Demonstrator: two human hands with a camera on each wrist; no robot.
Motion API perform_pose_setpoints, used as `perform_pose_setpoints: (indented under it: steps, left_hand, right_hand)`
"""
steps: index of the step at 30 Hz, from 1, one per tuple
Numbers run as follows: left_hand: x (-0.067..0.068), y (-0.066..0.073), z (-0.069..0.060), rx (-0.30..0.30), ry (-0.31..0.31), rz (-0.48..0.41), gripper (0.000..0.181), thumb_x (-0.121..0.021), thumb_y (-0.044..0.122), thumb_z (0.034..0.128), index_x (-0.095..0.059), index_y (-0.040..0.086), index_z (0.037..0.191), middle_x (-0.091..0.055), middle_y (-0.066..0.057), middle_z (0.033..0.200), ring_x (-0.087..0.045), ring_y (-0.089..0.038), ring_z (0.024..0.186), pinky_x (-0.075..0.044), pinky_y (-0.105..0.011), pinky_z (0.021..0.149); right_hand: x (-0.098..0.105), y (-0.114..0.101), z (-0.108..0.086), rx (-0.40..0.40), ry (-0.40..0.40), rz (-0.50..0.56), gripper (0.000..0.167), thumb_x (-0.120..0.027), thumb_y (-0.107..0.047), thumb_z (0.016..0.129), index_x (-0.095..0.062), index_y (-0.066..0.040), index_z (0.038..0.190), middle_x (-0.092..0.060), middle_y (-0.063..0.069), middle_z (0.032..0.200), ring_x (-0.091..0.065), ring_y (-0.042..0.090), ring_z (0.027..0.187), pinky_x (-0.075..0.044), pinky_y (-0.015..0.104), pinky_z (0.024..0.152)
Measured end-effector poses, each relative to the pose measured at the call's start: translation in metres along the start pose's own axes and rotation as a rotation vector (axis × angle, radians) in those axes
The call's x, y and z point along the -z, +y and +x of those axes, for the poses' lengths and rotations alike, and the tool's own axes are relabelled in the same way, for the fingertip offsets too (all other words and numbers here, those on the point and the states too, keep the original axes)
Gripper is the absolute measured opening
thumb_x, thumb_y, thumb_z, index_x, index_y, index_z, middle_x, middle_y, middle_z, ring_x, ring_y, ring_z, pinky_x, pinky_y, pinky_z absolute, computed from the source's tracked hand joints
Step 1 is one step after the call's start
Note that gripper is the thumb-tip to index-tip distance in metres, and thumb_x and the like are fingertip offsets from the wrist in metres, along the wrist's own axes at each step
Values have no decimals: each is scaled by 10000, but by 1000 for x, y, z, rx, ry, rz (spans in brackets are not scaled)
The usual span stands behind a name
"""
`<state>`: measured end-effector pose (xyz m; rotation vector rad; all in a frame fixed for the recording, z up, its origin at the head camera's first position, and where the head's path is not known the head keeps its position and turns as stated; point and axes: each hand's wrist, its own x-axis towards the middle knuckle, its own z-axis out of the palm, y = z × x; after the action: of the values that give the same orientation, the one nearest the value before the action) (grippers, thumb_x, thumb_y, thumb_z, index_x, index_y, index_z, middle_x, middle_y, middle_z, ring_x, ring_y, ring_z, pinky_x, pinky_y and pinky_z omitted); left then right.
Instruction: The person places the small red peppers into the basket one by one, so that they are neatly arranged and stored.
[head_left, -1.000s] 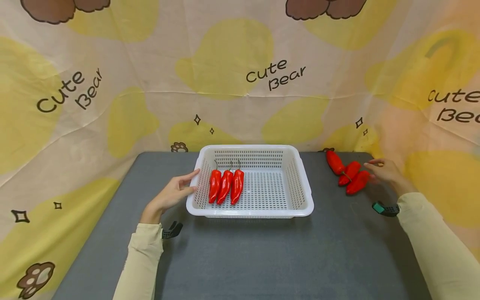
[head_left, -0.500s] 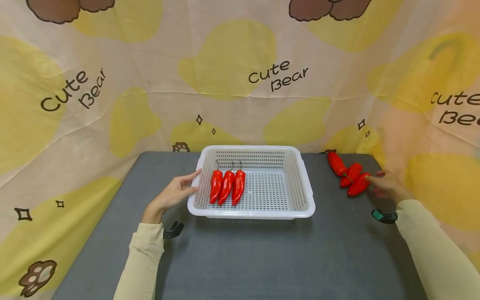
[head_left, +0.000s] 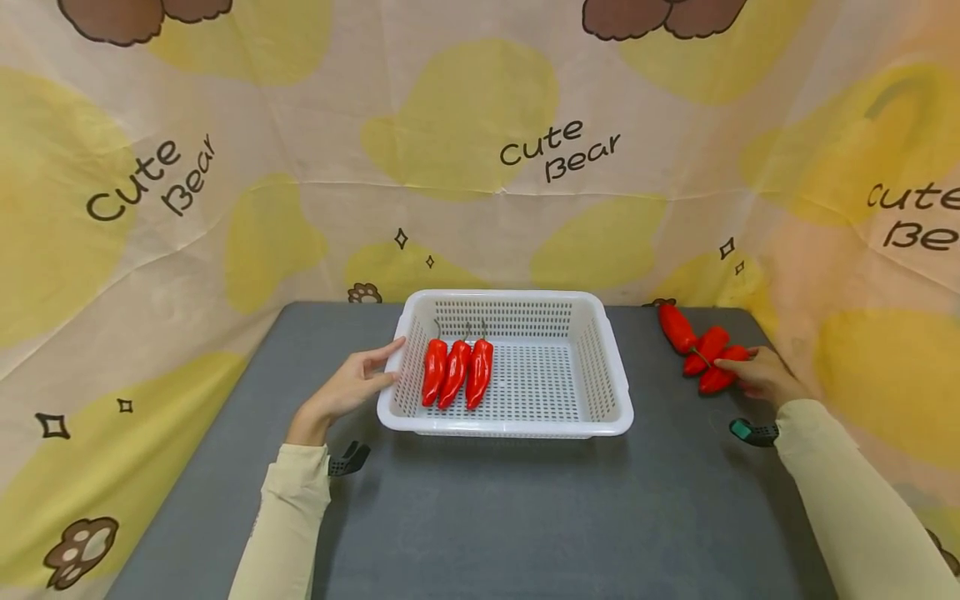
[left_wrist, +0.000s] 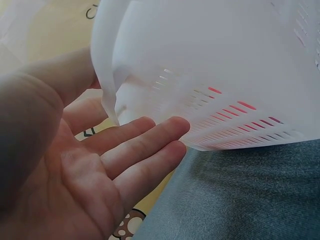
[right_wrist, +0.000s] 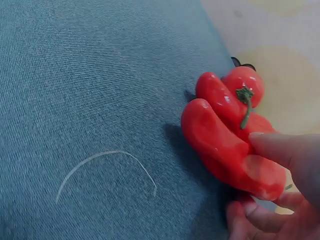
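My right hand (head_left: pixel 771 377) pinches the nearest of three red peppers at the table's right. In the right wrist view, the thumb lies on top of this red pepper (right_wrist: pixel 212 137) and the fingers curl below it. Beside it lie a second red pepper (head_left: pixel 712 340) and a third red pepper (head_left: pixel 677 327) farther back. My left hand (head_left: pixel 347 387) touches the left rim of a white plastic basket (head_left: pixel 517 428), its fingers fairly straight. Inside the basket's left part, three red peppers (head_left: pixel 455 375) lie side by side with their stems pointing away.
The dark grey table (head_left: pixel 517 517) extends in front of the basket. A patterned cloth (head_left: pixel 465 125) hangs behind the table and along both sides. A thin pale curved line (right_wrist: pixel 117 151) shows on the table surface in the right wrist view.
My right hand has come down onto the nearest right-hand pepper, its thumb now on top of it. The left hand stays at the basket rim. The head view has shifted slightly.
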<state>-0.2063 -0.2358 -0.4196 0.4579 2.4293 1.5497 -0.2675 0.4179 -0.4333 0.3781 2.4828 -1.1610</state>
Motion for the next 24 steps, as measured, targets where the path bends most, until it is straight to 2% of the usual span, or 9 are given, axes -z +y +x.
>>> perform_pose_setpoints:
  steps: [3, 5, 7, 10, 12, 17, 20, 23, 24]
  left_hand:
    - [0, 0, 0, -4, 2, 8, 655, -602, 140, 1000, -314, 77, 1585, -413, -247, 1575, -627, -370, 1233, -584, -307, 926]
    - [1, 0, 0, -3, 3, 10, 655, -603, 136, 999, -315, 77, 1584, -418, -250, 1571, -635, -361, 1224, -585, -304, 922]
    - [1, -1, 0, -4, 1, 10, 654, -599, 128, 1000, -311, 76, 1585, -416, -254, 1571, -638, -357, 1222, -587, -308, 920]
    - [1, 0, 1, -3, 3, -1, 655, -601, 123, 998, -315, 86, 1586, -422, -249, 1569, -639, -369, 1218, -590, -320, 917]
    - [1, 0, 1, -6, 7, -4, 651, -601, 124, 997, -322, 90, 1584, -432, -246, 1563, -638, -376, 1216, -590, -320, 916]
    - [1, 0, 1, -16, 6, -1, 646, -599, 116, 998, -322, 64, 1579, -444, -266, 1546, -652, -347, 1194, -586, -281, 905]
    - [1, -2, 0, -21, -1, 2, 647, -593, 110, 1001, -309, 51, 1579, -429, -279, 1550, -653, -336, 1192, -585, -272, 902]
    - [0, -2, 0, -10, 3, -2, 651, -602, 123, 999, -317, 71, 1582, -430, -265, 1557, -646, -357, 1207, -589, -297, 909]
    - [0, -2, 0, -6, 1, -4, 651, -602, 127, 1000, -317, 80, 1584, -427, -259, 1562, -637, -371, 1218, -589, -308, 913]
  right_hand:
    - [-2, 1, 5, -9, 20, 9, 959, -518, -404, 1006, 13, 231, 1491, -134, 432, 1542, -580, 287, 1023, -582, 316, 813]
    - [-2, 2, 7, -9, 24, 9, 961, -512, -407, 1006, 15, 233, 1492, -201, 432, 1507, -581, 261, 994, -571, 272, 773]
    - [-1, 4, 9, -8, 24, 7, 965, -505, -421, 1008, 15, 229, 1497, -309, 411, 1432, -589, 179, 918, -551, 223, 731]
    - [2, 6, 10, 5, 24, 48, 973, -498, -430, 1012, 39, 215, 1504, -373, 367, 1374, -554, 41, 788, -538, 193, 704]
    - [3, 7, 10, 20, 34, 87, 972, -493, -429, 1020, 66, 195, 1514, -366, 364, 1391, -530, -22, 730, -544, 178, 698]
    - [5, 7, 8, 86, 86, 195, 936, -509, -348, 1032, 93, 179, 1518, -352, 384, 1375, -564, -60, 671, -572, 173, 671]
    - [6, 5, 5, 110, 133, 166, 923, -515, -352, 1030, 55, 182, 1523, -325, 396, 1402, -577, -31, 697, -564, 187, 670]
    - [7, 3, 2, 115, 186, 108, 934, -501, -408, 1023, 25, 171, 1533, -220, 433, 1514, -618, 209, 983, -555, 338, 860]
    - [7, 2, 1, 114, 200, 93, 940, -500, -425, 1018, 17, 164, 1537, -187, 434, 1541, -577, 306, 1090, -539, 332, 855]
